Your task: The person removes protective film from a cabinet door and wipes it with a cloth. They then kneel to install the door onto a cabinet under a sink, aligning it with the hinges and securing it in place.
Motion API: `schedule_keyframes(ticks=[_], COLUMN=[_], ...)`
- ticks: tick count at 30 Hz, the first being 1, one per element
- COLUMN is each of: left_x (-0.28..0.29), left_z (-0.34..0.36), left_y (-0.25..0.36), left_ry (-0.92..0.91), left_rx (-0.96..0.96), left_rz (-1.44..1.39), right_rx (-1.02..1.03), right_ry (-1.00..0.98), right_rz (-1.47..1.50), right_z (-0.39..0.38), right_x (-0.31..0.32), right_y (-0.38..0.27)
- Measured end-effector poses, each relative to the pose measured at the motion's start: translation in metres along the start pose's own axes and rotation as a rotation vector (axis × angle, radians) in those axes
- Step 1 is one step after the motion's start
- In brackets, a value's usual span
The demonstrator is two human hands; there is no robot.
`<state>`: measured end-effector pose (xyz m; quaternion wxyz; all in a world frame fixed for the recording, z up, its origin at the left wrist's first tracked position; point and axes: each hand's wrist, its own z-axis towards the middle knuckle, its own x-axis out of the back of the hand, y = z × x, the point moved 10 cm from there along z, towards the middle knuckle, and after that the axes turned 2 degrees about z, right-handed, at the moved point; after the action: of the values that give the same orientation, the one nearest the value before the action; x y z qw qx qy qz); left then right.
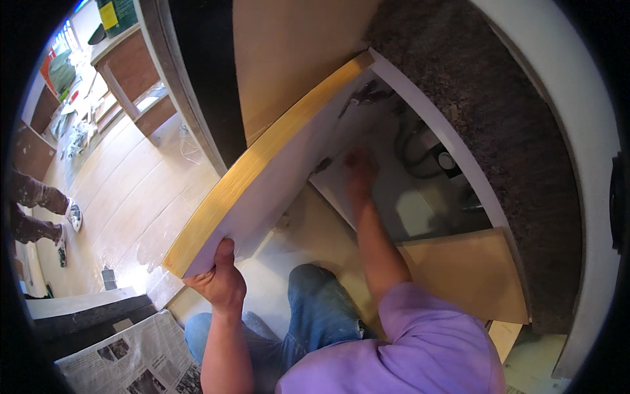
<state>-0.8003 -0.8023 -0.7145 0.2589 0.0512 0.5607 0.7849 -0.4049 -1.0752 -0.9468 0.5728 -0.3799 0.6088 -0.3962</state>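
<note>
Both hands busy: left hand (pixel 220 282) fingers grip cabinet door (pixel 275 164); right hand (pixel 359 172) fingers unclear.

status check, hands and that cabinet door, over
Left hand grips cabinet door at its lower corner. Right hand reaches inside the cabinet. Pipes and fittings beside it.

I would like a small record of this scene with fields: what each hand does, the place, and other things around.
left hand: grips the lower corner of the open cabinet door, thumb on its white inner face
right hand: reaches inside the cabinet, fingers against the white back panel
posture: kneeling, blue jeans, purple shirt
countertop: dark speckled stone
floor: newspaper at lower left
other person: shoes at far left
</note>
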Motion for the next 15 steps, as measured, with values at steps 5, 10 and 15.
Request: schedule_keyframes(ticks=[5, 10, 15], left_x=[-0.003, -0.003, -0.006], left_z=[-0.003, -0.008, -0.014], left_y=[0.009, 0.0, 0.002], left_ry=[-0.037, -0.046, -0.06], left_rx=[-0.057, 0.016, 0.047], left_rz=[0.065, 0.002, -0.075], right_rx=[0.071, 0.037, -0.159], right_ry=[-0.156, -0.248, -0.285], right_rz=[-0.212, -0.209, 0.019], right_z=[-0.028, -0.007, 0.0], right_x=[-0.106, -0.129, -0.137], right_y=[-0.181, -0.182, -0.165])
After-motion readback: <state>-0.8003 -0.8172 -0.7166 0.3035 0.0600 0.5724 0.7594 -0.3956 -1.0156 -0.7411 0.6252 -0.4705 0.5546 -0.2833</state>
